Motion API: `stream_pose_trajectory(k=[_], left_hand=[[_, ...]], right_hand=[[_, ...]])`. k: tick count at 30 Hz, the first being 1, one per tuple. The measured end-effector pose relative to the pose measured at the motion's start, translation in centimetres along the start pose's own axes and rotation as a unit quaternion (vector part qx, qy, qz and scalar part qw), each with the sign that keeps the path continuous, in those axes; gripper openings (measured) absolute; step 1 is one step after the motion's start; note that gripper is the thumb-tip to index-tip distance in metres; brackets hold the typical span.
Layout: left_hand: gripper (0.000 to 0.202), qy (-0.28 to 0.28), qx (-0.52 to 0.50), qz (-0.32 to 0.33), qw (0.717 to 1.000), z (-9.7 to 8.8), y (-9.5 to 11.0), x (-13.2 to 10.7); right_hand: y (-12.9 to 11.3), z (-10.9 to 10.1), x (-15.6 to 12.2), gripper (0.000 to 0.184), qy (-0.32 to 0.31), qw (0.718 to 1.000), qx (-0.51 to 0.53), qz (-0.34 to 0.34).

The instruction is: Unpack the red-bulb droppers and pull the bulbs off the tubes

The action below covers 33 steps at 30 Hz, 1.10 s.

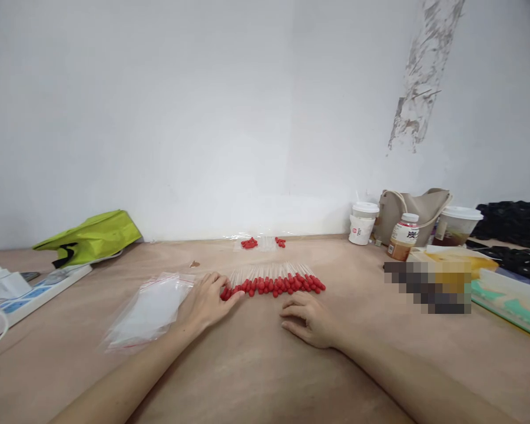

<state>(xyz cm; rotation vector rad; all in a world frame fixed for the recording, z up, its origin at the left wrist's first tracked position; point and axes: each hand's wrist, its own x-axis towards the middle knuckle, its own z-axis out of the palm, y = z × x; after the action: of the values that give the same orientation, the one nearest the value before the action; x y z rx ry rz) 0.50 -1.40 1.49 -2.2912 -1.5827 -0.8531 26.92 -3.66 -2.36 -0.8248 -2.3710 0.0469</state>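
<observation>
A row of several clear droppers with red rubber bulbs (276,282) lies side by side on the brown table (256,365). My left hand (207,301) rests flat at the row's left end, fingers stretched toward the bulbs and touching the nearest ones. My right hand (308,318) lies palm down just in front of the row's right half, fingers loosely spread, holding nothing. A stack of clear zip bags (150,309) lies by my left wrist.
More red-bulbed droppers in clear plastic (260,242) lie by the wall. A power strip with chargers (24,294) and a green bag (90,235) sit at left. Cups (363,222), a bottle (403,237), a beige bag (413,215) and black trays (514,221) stand at right.
</observation>
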Motion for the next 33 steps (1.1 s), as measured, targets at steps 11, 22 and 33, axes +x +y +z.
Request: stream_pose_trajectory(k=[11,22,33], left_hand=[[0.028,-0.009,-0.001,-0.019,1.000,1.5,-0.5,0.2],[0.018,0.004,-0.126,0.109,0.986,-0.8,2.1,-2.6],[0.017,0.003,-0.136,0.173,0.975,1.8,3.7,-3.6]], right_hand=[[0.4,0.6,-0.8,0.012,0.043,0.999,0.000,0.016],[-0.4,-1.2,-0.8,0.048,0.211,0.968,-0.134,0.010],[-1.9,0.8,-0.3,0.023,0.024,0.996,-0.079,0.033]])
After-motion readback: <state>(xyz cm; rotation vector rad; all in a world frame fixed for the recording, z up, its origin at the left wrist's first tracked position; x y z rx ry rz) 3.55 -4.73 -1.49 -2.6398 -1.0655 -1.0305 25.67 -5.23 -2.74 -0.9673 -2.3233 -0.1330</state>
